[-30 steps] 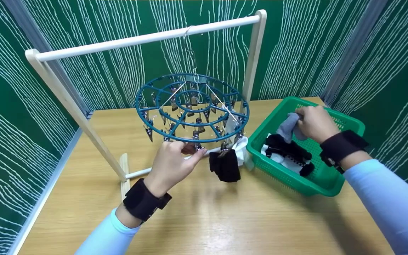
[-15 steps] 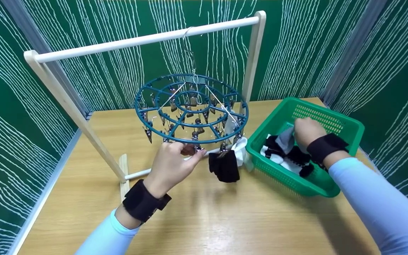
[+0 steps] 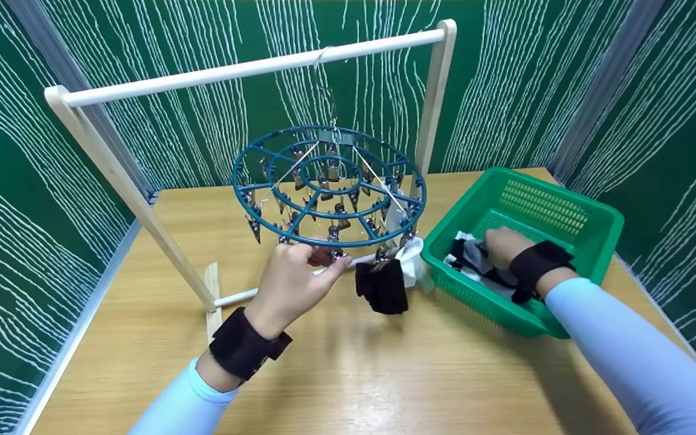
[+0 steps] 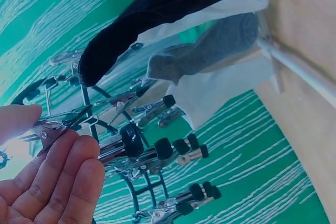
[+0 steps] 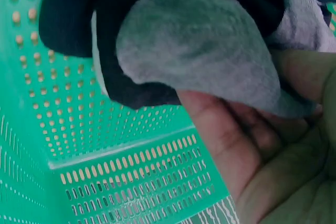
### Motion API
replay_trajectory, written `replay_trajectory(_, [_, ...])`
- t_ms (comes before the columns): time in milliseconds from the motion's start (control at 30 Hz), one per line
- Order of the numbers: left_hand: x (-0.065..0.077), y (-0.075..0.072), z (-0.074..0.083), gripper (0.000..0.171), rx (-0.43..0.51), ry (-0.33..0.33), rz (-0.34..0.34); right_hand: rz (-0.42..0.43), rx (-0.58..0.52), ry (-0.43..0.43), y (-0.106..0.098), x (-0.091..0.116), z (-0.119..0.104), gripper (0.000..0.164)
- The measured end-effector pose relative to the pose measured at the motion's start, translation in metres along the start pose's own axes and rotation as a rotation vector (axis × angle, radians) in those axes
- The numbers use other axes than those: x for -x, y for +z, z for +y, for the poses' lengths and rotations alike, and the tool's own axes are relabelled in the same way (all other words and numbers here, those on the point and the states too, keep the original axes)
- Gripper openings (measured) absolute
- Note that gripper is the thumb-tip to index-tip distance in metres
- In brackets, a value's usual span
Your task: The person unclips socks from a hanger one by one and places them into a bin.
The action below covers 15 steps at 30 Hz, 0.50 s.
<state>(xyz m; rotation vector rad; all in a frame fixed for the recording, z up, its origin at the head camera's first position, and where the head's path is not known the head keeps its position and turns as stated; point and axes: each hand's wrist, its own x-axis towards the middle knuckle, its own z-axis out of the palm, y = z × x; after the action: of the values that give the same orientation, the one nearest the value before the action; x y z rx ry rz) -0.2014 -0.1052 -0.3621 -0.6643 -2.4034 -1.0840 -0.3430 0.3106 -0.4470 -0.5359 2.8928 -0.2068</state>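
My left hand [image 3: 292, 279] pinches a metal clip [image 4: 50, 134] between thumb and fingers at the near rim of a round blue-green clip hanger [image 3: 357, 243]. In the head view, a black sock [image 3: 382, 287] and a white sock [image 3: 409, 261] hang from clips just right of that hand. The left wrist view also shows a hanging grey sock [image 4: 210, 48]. Inside the green basket [image 3: 481, 309], my right hand [image 3: 504, 246] holds another grey sock [image 5: 194, 51] by its edge, low over black and white socks [image 3: 461, 257]. Its fingertips are partly hidden beneath the fabric.
A wooden rack with a white top bar [image 3: 251, 66] stands on the table [image 3: 348, 374], and the hanger hangs from it by a metal hook. Several other clips [image 3: 254, 228] dangle below the rings. Green panels with white streaks enclose the table.
My right hand has moved left and down into the basket, carrying the grey sock onto the other socks. The left hand has stayed at the clip.
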Motion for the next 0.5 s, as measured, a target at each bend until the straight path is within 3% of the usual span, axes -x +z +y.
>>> replay_trajectory(267, [0.001,-0.002,-0.001,0.016,-0.017,-0.005,0.005,-0.039,-0.033,0.007,-0.005,0.001,-0.002,0.01])
replay_trajectory(500, [0.001,-0.003,0.0,0.016,-0.018,-0.019,0.001,0.003,-0.09,0.008,-0.027,0.006,-0.004,0.04])
